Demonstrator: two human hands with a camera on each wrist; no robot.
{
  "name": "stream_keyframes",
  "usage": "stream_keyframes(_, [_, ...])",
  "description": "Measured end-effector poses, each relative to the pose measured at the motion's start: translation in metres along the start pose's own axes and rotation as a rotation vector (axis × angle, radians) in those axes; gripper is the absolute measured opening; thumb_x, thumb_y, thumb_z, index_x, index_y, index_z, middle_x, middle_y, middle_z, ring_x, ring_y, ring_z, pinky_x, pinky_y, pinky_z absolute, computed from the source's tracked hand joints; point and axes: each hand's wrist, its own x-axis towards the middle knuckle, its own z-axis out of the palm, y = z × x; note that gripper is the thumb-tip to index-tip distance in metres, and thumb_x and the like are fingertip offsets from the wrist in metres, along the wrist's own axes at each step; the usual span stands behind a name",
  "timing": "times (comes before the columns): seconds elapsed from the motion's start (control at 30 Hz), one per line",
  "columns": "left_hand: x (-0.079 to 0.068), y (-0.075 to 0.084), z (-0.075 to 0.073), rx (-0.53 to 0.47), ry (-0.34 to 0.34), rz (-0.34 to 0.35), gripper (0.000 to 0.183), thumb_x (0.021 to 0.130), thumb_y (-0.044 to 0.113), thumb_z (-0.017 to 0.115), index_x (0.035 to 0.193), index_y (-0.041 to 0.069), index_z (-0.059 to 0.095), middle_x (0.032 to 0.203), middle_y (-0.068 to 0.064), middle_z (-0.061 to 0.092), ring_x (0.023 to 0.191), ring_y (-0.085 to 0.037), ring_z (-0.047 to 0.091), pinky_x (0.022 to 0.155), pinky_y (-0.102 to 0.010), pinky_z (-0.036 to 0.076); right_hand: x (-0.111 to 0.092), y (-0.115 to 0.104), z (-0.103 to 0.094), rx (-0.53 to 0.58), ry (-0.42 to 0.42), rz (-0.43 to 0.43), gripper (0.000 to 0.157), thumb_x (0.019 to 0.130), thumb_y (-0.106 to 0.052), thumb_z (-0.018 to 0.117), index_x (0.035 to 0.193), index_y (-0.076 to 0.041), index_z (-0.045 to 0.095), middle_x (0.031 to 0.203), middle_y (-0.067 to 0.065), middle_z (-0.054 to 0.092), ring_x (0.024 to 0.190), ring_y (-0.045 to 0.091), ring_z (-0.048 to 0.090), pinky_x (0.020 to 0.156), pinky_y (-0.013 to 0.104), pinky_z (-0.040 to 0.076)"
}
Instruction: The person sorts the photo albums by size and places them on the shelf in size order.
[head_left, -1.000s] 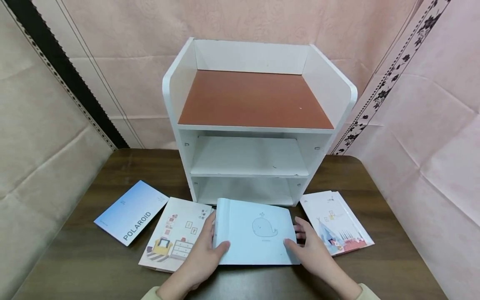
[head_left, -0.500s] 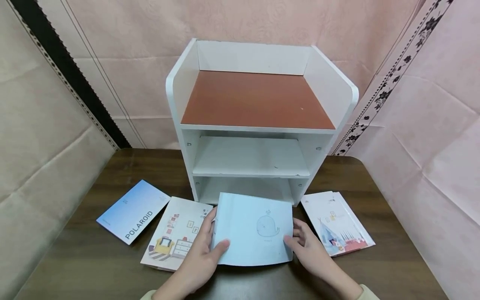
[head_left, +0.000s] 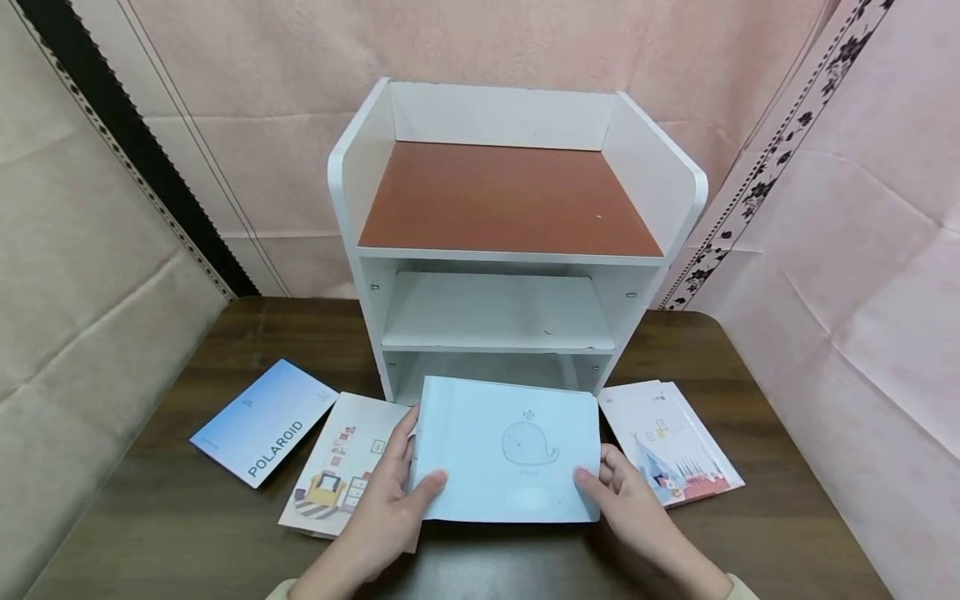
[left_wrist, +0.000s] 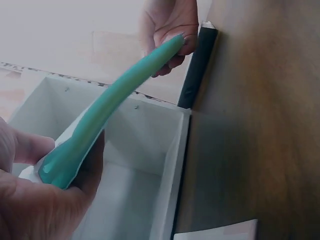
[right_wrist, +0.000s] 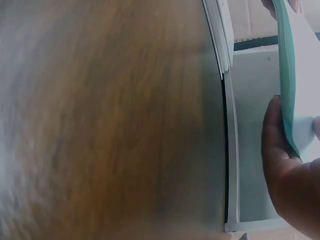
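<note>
A light blue book (head_left: 480,450) with a whale drawn on its cover is held in front of the shelf, between both hands. My left hand (head_left: 386,496) grips its left edge, thumb on the cover and fingers behind. At the opposite edge, my right hand (head_left: 630,504) holds it the same way, its thumb near the lower corner. In the left wrist view the book (left_wrist: 115,95) appears edge-on, slightly curved, above the table. The right wrist view shows its thin lower edge (right_wrist: 286,75) beside my right hand (right_wrist: 295,180).
Behind stands a small white shelf unit (head_left: 495,312) with a brown top board (head_left: 502,200). A blue POLAROID booklet (head_left: 262,425) and a white illustrated book (head_left: 330,475) lie at the left of the wooden table (head_left: 225,542). Another illustrated book (head_left: 675,442) lies at the right.
The blue book has risen in both hands and covers more of the bottom compartment's front. It was bowed half a second ago and looks flatter in the head view now.
</note>
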Motion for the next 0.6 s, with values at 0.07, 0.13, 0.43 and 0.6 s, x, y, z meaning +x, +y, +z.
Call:
stream_keyframes(0.07, [0.000,0.002,0.000,0.011,0.004,0.004,0.079,0.095,-0.004,0.056,0.152,0.035,0.018,0.158,0.002,0.021,0.139,-0.016,0.030,0.099,-0.029,0.042,-0.002,-0.001,0.001,0.029,0.003,-0.031,0.044,0.100,-0.024,0.055,0.132,0.000,0.036,0.129,0.019,0.057,0.109,0.025,0.062,0.086,0.035,0.053])
stream_keyframes(0.13, [0.001,0.005,0.000,0.033,0.001,0.003,0.080,0.095,-0.002,0.057,0.152,0.037,0.017,0.158,0.005,0.020,0.140,-0.014,0.028,0.099,-0.030,0.042,-0.003,-0.003,0.002,0.034,0.030,-0.065,0.041,0.100,-0.023,0.055,0.131,-0.002,0.037,0.127,0.018,0.059,0.107,0.025,0.064,0.084,0.036,0.054])
stream_keyframes(0.43, [-0.008,0.025,0.007,0.520,-0.066,-0.032,0.114,0.088,0.014,0.072,0.148,0.043,-0.021,0.160,0.008,0.000,0.138,-0.013,0.026,0.110,-0.043,0.025,-0.007,-0.017,0.004,-0.040,0.177,-0.192,0.036,0.101,-0.019,0.054,0.130,-0.006,0.040,0.123,0.013,0.063,0.100,0.023,0.067,0.080,0.034,0.055])
stream_keyframes(0.6, [-0.008,0.030,0.010,0.617,-0.033,-0.017,0.126,0.082,0.014,0.079,0.147,0.038,-0.025,0.160,0.001,0.009,0.125,-0.014,0.044,0.102,-0.043,0.038,-0.005,-0.025,0.005,-0.053,0.214,-0.274,0.034,0.100,-0.014,0.054,0.130,-0.005,0.041,0.123,0.012,0.063,0.101,0.024,0.066,0.080,0.034,0.055])
